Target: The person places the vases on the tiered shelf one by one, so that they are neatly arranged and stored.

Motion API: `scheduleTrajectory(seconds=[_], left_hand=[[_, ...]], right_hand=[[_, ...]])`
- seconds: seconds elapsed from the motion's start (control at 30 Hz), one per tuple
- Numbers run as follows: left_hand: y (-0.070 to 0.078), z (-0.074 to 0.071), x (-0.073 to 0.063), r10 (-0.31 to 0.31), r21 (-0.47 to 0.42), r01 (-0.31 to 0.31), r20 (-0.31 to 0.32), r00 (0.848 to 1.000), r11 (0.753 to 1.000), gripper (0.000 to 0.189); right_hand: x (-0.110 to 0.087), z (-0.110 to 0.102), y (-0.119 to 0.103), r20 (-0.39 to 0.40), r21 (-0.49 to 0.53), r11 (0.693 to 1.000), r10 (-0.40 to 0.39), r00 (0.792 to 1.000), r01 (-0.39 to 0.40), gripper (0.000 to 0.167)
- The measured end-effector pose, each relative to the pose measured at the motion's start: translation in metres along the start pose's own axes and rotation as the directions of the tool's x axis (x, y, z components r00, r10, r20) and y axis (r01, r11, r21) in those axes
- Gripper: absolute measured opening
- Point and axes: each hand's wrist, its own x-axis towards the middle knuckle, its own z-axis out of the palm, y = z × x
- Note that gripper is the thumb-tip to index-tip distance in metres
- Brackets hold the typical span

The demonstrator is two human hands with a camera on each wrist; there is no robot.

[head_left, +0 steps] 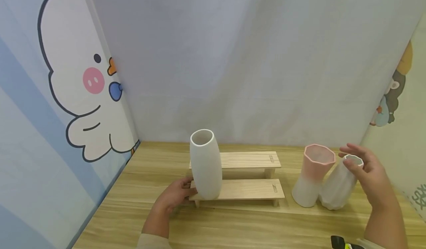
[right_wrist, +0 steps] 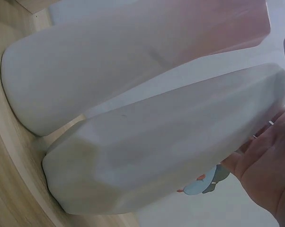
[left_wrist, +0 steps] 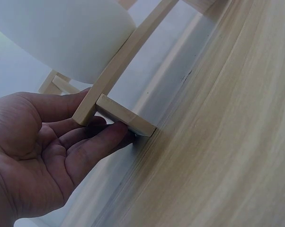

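A tall white vase stands upright on the left end of the front step of a small wooden stand. My left hand grips that end of the step; in the left wrist view its fingertips are curled against the short leg below the board. On the right, a white faceted vase stands close beside a pink-and-white vase. My right hand is spread loosely around the faceted vase's top, thumb in front of the rim and the other fingers behind.
A second, higher wooden step stands behind the front one. The wood-grain table meets a pale grey curtain at the back. Cartoon-printed cloth hangs on both sides. A black-and-yellow object shows by the right sleeve.
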Motion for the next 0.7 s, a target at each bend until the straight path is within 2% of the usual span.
scheduleTrajectory(seconds=[0.23, 0.5, 0.7], left_hand=[[0.0006, 0.0003, -0.0005, -0.008, -0.001, 0.008, -0.008, 1.0, 1.0, 0.067], [0.002, 0.0011, -0.0011, -0.002, -0.005, 0.002, -0.001, 1.0, 1.0, 0.069], [0.0023, 0.0015, -0.002, -0.002, -0.002, 0.002, 0.001, 1.0, 1.0, 0.069]], right_hand=[[0.0014, 0.0014, 0.0047, 0.028, 0.104, 0.994, 0.04, 0.999, -0.043, 0.049], [0.0016, 0.0055, 0.0043, 0.025, 0.11, 0.994, 0.023, 0.999, -0.025, 0.045], [0.0008, 0.0095, 0.0028, -0.008, 0.079, 0.995, 0.059, 0.998, -0.059, 0.038]])
